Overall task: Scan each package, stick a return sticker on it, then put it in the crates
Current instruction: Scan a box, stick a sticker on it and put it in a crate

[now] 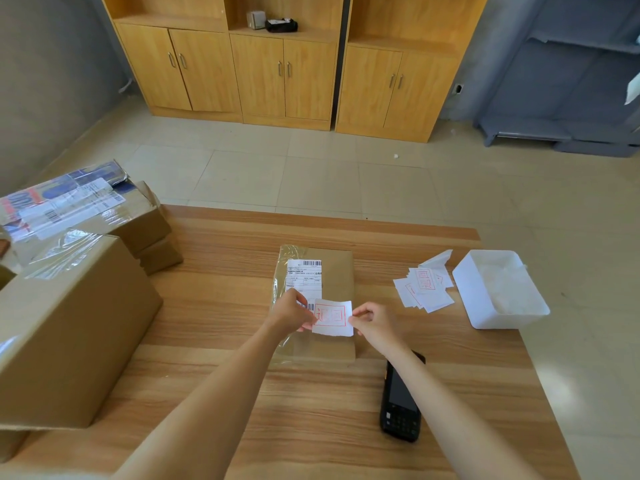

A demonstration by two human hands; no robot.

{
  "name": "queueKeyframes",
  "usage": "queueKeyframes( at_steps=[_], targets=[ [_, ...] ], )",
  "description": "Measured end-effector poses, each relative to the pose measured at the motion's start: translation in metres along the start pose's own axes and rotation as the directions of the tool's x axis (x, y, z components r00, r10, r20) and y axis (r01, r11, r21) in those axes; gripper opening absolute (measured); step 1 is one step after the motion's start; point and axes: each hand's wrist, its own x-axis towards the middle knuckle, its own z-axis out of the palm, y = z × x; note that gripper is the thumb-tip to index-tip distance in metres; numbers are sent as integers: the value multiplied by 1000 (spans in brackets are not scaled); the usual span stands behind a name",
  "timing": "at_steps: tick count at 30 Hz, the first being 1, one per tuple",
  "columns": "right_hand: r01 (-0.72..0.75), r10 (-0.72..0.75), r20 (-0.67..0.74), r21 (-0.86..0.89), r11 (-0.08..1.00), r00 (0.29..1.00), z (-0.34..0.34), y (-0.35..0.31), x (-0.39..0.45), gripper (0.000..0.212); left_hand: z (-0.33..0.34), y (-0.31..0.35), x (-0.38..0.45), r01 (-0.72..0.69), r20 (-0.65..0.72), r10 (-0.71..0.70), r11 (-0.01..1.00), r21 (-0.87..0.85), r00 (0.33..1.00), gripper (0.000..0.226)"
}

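Observation:
A flat brown package (337, 271) with a white shipping label (304, 274) lies in the middle of the wooden table (221, 306). Over its near half I hold a white return sticker (333, 318) with a red stamp frame. My left hand (294, 311) pinches the sticker's left edge and my right hand (372, 322) pinches its right edge. A black handheld scanner (400, 408) lies on the table by my right forearm, screen up. Whether the sticker touches the package I cannot tell.
Loose return stickers (424, 289) are spread at the right, beside a white plastic bin (467, 289) holding backing paper. A large cardboard box (65, 327) and stacked packages (79, 206) stand at the left. Wooden cabinets (284, 74) line the far wall.

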Motion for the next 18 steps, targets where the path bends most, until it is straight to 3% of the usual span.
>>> queueKeyframes(
  at_steps=[4,18],
  targets=[
    [1,-2,-7,-61,998,1000,2,1,2,8,2,-1,3,7,-20,-6,999,39,1000,35],
    [-12,15,18,-126,992,1000,8,7,1,8,-2,3,-4,48,102,-63,988,144,993,42]
  ],
)
